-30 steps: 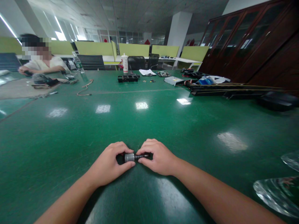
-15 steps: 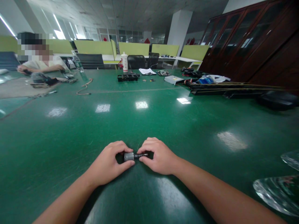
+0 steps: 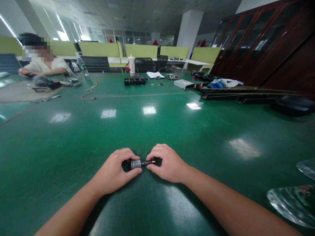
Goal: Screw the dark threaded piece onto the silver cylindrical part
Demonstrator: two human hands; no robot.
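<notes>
A small silver metal cylinder with a thin, dark, ridged shaft lies sideways just above or on the green table; it looks like a small motor. My left hand grips the cylinder between thumb and fingers. Opposite it, my right hand is curled with thumb and fingertips on either side of the shaft, near its end. The shaft tip pokes into the hollow of that hand. Whether the right fingertips press firmly on the shaft is hard to see.
Across the green table are a black plastic part, papers, a silver box, a white bottle and a cord. Clear plastic lies at right. Another person sits far left.
My right thumb and fingertips have shifted slightly along the shaft, away from the cylinder, so more of the shaft shows. My left hand and the cylinder stay put.
</notes>
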